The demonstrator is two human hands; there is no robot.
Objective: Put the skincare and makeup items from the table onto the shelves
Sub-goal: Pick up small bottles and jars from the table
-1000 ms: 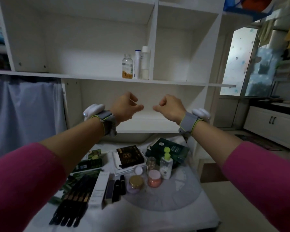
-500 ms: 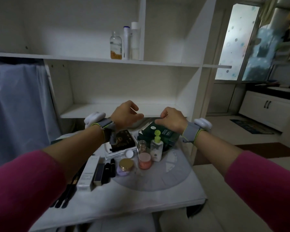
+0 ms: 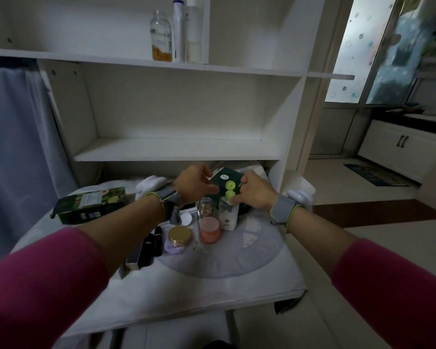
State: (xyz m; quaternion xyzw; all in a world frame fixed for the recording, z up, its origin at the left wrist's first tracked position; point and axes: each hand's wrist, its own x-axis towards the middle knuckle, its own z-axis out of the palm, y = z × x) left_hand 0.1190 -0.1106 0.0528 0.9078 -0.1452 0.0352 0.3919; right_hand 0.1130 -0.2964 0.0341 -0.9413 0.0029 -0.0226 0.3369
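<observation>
A white bottle (image 3: pixel 228 214) with a lime-green flip cap stands on the table (image 3: pixel 186 293). My right hand (image 3: pixel 257 192) has its fingertips closed on the bottle's neck just under the cap. My left hand (image 3: pixel 194 183) hovers with curled fingers over a small clear glass jar (image 3: pixel 205 207) and holds nothing. In front stand a pink jar (image 3: pixel 209 229) and a gold-lidded lilac jar (image 3: pixel 179 240). Black tubes (image 3: pixel 153 244) lie to the left. A dark green box (image 3: pixel 227 175) lies behind the hands. Three bottles (image 3: pixel 178 34) stand on the upper shelf.
The white shelf unit (image 3: pixel 176 149) rises right behind the table, with a bare middle board. A green printed box (image 3: pixel 91 205) lies at the table's back left. A blue curtain (image 3: pixel 15 147) hangs at left; a white floor cabinet (image 3: pixel 400 147) stands at right.
Both hands have come down from shelf height to the table. The right hand has reached the white bottle's neck; the left is above the glass jar. The view has tilted downward.
</observation>
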